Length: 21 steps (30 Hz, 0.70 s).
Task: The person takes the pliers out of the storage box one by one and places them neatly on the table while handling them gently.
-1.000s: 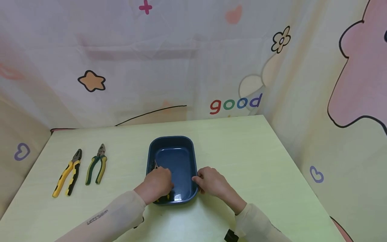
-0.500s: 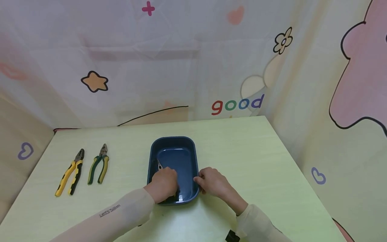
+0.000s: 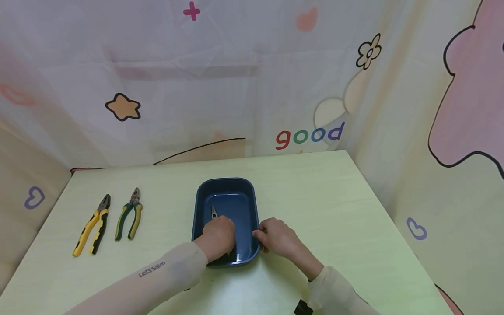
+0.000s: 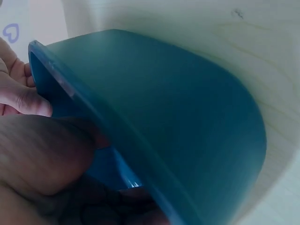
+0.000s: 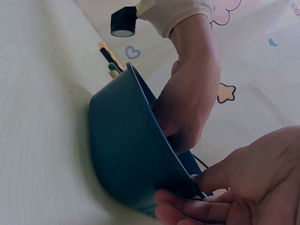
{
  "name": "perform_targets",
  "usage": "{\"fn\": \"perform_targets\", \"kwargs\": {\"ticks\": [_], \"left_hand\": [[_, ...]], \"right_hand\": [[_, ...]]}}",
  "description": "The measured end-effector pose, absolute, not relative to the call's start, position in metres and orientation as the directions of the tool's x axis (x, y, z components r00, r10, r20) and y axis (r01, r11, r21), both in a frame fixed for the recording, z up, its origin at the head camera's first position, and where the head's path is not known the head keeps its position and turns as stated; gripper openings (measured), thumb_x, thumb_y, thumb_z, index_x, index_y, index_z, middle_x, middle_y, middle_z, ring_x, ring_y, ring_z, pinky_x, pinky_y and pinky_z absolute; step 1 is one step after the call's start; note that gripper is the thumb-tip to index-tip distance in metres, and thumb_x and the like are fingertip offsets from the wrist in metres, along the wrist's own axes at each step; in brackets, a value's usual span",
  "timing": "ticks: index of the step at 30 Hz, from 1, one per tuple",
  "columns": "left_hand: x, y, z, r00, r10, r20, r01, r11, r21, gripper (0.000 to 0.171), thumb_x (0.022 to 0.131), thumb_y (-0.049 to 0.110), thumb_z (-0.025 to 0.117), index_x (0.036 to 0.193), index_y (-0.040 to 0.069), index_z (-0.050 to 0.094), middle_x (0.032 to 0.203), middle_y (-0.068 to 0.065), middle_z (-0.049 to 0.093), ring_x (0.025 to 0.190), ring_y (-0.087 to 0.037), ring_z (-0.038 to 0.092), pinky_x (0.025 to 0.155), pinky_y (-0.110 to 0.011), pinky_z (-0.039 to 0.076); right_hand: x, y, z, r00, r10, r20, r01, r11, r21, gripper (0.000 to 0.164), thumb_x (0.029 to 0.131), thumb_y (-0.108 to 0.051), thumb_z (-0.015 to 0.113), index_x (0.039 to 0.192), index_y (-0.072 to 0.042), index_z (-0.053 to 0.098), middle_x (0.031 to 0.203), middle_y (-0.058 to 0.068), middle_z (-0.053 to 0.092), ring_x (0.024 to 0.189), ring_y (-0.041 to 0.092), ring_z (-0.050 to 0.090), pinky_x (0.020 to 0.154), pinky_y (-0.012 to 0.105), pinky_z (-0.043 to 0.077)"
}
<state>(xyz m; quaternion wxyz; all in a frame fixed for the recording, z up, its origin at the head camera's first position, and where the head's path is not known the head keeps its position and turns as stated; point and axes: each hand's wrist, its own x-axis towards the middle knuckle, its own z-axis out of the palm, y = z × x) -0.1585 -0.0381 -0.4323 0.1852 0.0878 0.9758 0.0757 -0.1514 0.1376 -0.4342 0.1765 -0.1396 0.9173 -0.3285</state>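
Observation:
A deep blue rectangular tray (image 3: 235,204) stands on the table. My left hand (image 3: 218,236) reaches down inside it and grips a pair of needle-nose pliers (image 3: 214,212), whose pointed metal nose sticks out past the knuckles. The hand hides most of their handles. At the tray's right side, my right hand (image 3: 275,236) pinches the rim between thumb and fingers. In the right wrist view the thumb lies over the rim (image 5: 161,136) and the fingers press the outer wall. The tray's wall (image 4: 178,108) covers part of the left fingers in the left wrist view.
To the left on the pale green table (image 3: 307,188) lie yellow-and-black pliers (image 3: 91,227) and green-handled pliers (image 3: 129,215), both with handles spread. A printed cloth (image 3: 177,100) hangs behind the table and along both sides.
My left hand has shifted rightward inside the tray, and the pliers' nose has moved with it, away from the left wall. The right hand keeps its place at the rim.

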Motion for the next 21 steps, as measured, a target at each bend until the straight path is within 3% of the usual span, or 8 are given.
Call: {"fn": "perform_targets", "kwargs": {"ticks": [3,8,15,21], "left_hand": [[-0.158,-0.0365,-0.4323,-0.919,0.202,-0.337,0.144,0.971,0.191,0.011,0.095,0.004,0.069,0.101,-0.005,0.071,0.098,-0.016,0.066,0.083,-0.027,0.063,0.08,-0.046,0.06],[-0.1576,-0.0351,-0.4335,-0.924,0.206,-0.323,0.162,0.974,0.157,0.026,0.095,0.005,0.069,0.116,-0.01,0.066,0.11,-0.023,0.064,0.096,-0.033,0.065,0.087,-0.048,0.058],[-0.1588,-0.0329,-0.4388,-0.928,0.164,-0.334,0.142,0.986,0.088,0.047,0.092,0.009,0.075,0.127,-0.015,0.055,0.102,-0.026,0.061,0.088,-0.032,0.067,0.088,-0.046,0.058],[-0.1585,-0.0319,-0.4403,-0.925,0.11,-0.364,0.075,0.991,0.11,0.056,0.093,0.009,0.073,0.137,-0.013,0.047,0.111,-0.03,0.059,0.099,-0.039,0.065,0.094,-0.05,0.055]], "right_hand": [[-0.1517,0.1375,-0.435,-0.897,-0.375,-0.233,-0.142,0.745,-0.652,0.025,0.102,-0.015,0.066,0.08,-0.005,0.066,0.061,0.003,0.064,0.055,0.013,0.058,0.052,0.028,0.041],[-0.1519,0.1378,-0.4356,-0.896,-0.378,-0.231,-0.145,0.743,-0.654,0.025,0.102,-0.015,0.066,0.079,-0.005,0.066,0.062,0.003,0.064,0.054,0.013,0.058,0.051,0.028,0.041],[-0.1519,0.1379,-0.4359,-0.898,-0.374,-0.233,-0.141,0.744,-0.653,0.025,0.102,-0.015,0.066,0.078,-0.005,0.066,0.061,0.002,0.063,0.054,0.013,0.058,0.051,0.028,0.041],[-0.1521,0.1377,-0.4361,-0.898,-0.371,-0.235,-0.135,0.743,-0.655,0.026,0.102,-0.015,0.066,0.078,-0.006,0.065,0.061,0.003,0.063,0.054,0.014,0.058,0.051,0.028,0.042]]}}
